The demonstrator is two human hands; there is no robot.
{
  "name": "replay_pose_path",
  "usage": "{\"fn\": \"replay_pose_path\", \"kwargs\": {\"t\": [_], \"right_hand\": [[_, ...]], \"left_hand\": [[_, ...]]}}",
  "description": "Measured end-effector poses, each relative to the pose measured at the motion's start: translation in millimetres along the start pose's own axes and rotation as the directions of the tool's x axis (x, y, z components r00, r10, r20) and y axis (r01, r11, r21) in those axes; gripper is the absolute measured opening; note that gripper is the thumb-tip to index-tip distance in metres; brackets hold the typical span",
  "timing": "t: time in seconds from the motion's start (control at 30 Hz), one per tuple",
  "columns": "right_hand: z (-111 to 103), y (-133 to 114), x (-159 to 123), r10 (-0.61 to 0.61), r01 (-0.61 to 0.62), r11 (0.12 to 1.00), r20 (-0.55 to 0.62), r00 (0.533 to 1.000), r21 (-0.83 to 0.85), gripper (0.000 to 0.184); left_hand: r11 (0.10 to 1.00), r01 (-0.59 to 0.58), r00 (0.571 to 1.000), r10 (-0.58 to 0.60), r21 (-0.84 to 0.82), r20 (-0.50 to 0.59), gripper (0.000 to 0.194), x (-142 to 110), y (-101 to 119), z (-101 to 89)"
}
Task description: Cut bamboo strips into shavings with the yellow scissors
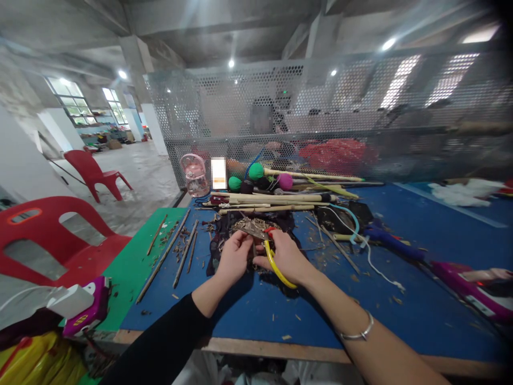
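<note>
My right hand (pixel 284 254) is closed around the yellow handle of a pair of shears (pixel 280 271). Their grey metal blade points left, toward my left fingers. My left hand (pixel 234 256) is closed in a pinch just beside the blade; whatever it holds is too small and too hidden to name. Beneath both hands lies a dark crumpled cloth (pixel 218 251), with a heap of brown dry chips (pixel 258 222) on it.
Thin brown sticks (pixel 164 256) lie at left. Behind my hands are pale poles (pixel 276 198) and green yarn balls (pixel 256 171). A white cord (pixel 374 262), a purple power strip (pixel 468 283) and a perforated metal screen (pixel 240 117) are around; red chairs (pixel 68 235) stand left.
</note>
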State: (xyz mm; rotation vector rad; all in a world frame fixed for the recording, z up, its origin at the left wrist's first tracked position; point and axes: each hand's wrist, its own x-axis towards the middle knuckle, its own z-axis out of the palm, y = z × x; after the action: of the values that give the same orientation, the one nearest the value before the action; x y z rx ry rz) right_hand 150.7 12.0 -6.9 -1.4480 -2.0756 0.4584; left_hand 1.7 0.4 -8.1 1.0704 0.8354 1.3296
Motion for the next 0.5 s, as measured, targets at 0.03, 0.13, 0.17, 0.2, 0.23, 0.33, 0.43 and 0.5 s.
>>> {"fn": "replay_pose_path", "kwargs": {"t": [0.03, 0.13, 0.17, 0.2, 0.23, 0.33, 0.43, 0.5], "right_hand": [[0.0, -0.5, -0.4, -0.002, 0.002, 1.0, -0.005, 1.0, -0.025, 0.061], [0.7, -2.5, -1.3, -0.015, 0.014, 0.997, -0.014, 1.0, -0.076, 0.061], [0.9, -3.2, -1.6, -0.022, 0.02, 0.996, -0.013, 1.0, -0.084, 0.06], [1.1, -3.9, -2.0, -0.03, 0.029, 0.995, -0.012, 0.999, -0.091, 0.06], [1.2, -4.7, -2.3, -0.037, 0.036, 0.995, -0.013, 0.999, -0.098, 0.06], [-0.1, -7.4, -3.3, -0.041, 0.037, 0.99, -0.028, 0.999, -0.135, 0.062], [-3.2, -11.0, -3.6, -0.032, 0.024, 0.982, -0.036, 0.999, -0.185, 0.062], [-5.2, -13.1, -3.6, -0.023, 0.02, 0.984, -0.016, 1.0, -0.175, 0.059]], "left_hand": [[0.999, -0.029, 1.0, 0.029, 0.022, -0.005, 0.021, -0.4, 0.0, 0.3], [0.988, -0.094, 0.995, 0.098, 0.122, -0.029, 0.017, -2.0, 1.7, 1.6], [0.983, -0.104, 0.993, 0.111, 0.148, -0.037, 0.016, -2.6, 2.3, 2.2], [0.98, -0.108, 0.992, 0.117, 0.166, -0.045, 0.015, -3.1, 2.5, 2.6], [0.978, -0.109, 0.991, 0.12, 0.175, -0.051, 0.015, -3.5, 2.4, 3.0], [0.969, -0.119, 0.989, 0.135, 0.217, -0.06, 0.014, -3.9, 0.1, 3.1], [0.943, -0.158, 0.98, 0.187, 0.294, -0.073, 0.016, -4.0, -2.2, 2.2], [0.92, -0.192, 0.969, 0.232, 0.341, -0.08, 0.018, -4.4, -2.4, 1.7]]}}
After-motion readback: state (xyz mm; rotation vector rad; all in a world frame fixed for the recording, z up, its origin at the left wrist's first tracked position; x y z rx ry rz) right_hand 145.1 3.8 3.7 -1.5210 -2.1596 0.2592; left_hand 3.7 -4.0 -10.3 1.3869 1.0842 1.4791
